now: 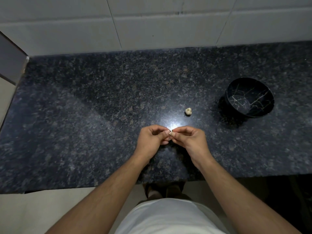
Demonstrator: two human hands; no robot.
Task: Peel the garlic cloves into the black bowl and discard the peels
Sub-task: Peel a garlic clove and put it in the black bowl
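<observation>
My left hand [150,140] and my right hand [190,141] meet fingertip to fingertip just above the counter, both pinching a small pale garlic clove [170,133] that is mostly hidden by the fingers. A small garlic head [188,111] lies on the counter a little beyond my right hand. The black bowl [249,97] with thin white crack-like lines stands at the right and looks empty.
The dark speckled granite counter [84,115] runs across the view, with a white tiled wall [152,22] behind it and its front edge near my body. A bright light reflection shines on the stone just beyond my fingers.
</observation>
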